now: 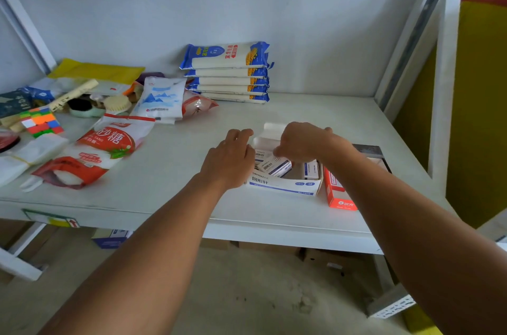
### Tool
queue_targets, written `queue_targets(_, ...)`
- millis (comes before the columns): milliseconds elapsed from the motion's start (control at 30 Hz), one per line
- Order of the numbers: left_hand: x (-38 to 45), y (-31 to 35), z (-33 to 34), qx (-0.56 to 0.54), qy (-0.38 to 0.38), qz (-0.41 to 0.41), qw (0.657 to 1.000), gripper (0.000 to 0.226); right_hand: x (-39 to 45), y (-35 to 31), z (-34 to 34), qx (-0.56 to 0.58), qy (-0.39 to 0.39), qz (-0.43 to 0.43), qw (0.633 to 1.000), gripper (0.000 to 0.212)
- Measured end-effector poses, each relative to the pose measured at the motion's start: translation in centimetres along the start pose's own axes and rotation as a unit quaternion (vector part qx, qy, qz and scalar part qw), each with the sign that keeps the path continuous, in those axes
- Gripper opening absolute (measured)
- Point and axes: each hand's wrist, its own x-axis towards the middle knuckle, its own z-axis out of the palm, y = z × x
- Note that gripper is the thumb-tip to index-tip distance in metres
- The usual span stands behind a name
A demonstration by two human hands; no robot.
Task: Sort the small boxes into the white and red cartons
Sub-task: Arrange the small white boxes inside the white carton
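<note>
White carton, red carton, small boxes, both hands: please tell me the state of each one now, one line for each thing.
white carton: open, flap up, on the shelf
small boxes: lying loose and tilted inside the white carton
red carton: beside the white carton, mostly hidden by the right arm
left hand: open, resting against the white carton's left side
right hand: over the white carton, fingers curled down to a small box; grip unclear

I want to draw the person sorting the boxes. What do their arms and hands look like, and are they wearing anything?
Both arms are bare all the way up to where the picture ends: no sleeves show. The left hand and right hand have no gloves, and no watch, bracelet or ring shows on the parts in view. The forearms look long and wide because the camera sits close above them.
</note>
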Motion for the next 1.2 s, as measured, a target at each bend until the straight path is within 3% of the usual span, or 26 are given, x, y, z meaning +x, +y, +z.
queue_targets(100,0.1,0.0,0.1,0.009,0.005,-0.002,1.0,0.042,-0.1,0.1,0.0,-0.022,-0.02,-0.007,1.0,0.029)
queue_targets(200,0.2,-0.1,0.2,0.027,0.002,0.003,1.0,0.042,-0.8,0.1,-0.7,0.005,-0.11,-0.04,0.993,0.049)
queue_targets(300,0.2,-0.2,0.4,0.027,-0.002,0.001,1.0,0.042,-1.3,0.3,-1.0,-0.01,-0.136,-0.053,0.989,0.046)
queue_targets(567,0.2,-0.1,0.4,0.016,0.003,-0.01,1.0,0.042,-0.1,0.1,0.7,0.013,-0.092,-0.016,0.996,0.056)
queue_targets(767,0.1,0.1,0.4,0.002,-0.004,-0.008,1.0,0.041,-0.9,-1.0,1.9,-0.033,0.002,-0.002,0.999,0.033)
queue_targets(900,0.1,0.0,0.4,0.0,-0.004,-0.007,1.0,0.041,-0.5,-0.8,1.6,0.019,0.01,0.007,1.0,0.026)
queue_targets(1067,-0.1,0.0,0.3,0.011,-0.009,-0.004,1.0,0.041,-0.8,-0.5,0.6,0.081,-0.033,-0.029,0.996,0.036)
queue_targets(1200,-0.4,-0.2,0.0,0.037,0.001,0.007,0.999,0.04,-1.7,1.3,-1.1,0.131,0.045,-0.043,0.989,0.02)
